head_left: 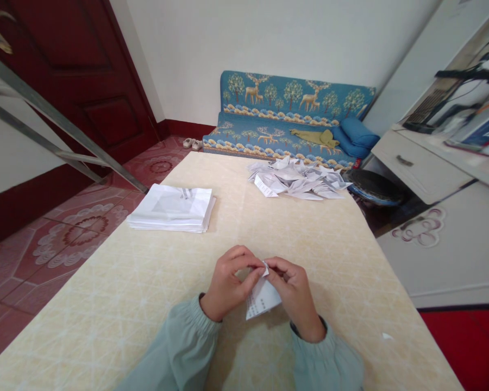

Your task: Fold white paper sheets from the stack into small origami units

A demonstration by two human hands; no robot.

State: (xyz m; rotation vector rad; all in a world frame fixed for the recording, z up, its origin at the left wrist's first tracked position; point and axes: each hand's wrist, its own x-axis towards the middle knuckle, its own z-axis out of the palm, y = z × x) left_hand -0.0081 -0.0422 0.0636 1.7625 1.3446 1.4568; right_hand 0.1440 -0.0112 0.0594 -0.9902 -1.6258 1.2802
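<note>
Between my hands is a small folded sheet of printed paper (264, 298), white with dark characters, held just over the table. My left hand (235, 279) pinches its top corner between thumb and fingers. From the other side, my right hand (292, 286) grips the same corner, thumb and index finger closed on the paper. The two sets of fingertips nearly meet there, and they partly hide the fold. The lower part of the paper hangs out below, toward me.
A stack of white paper sheets (171, 209) lies on the cream patterned tablecloth (228, 179) at left. A pile of folded papers (297, 179) sits at the far right. A paper scrap (387, 336) lies near the right edge. Beyond stands a blue sofa (269, 127); a metal ladder (61, 122) leans at left.
</note>
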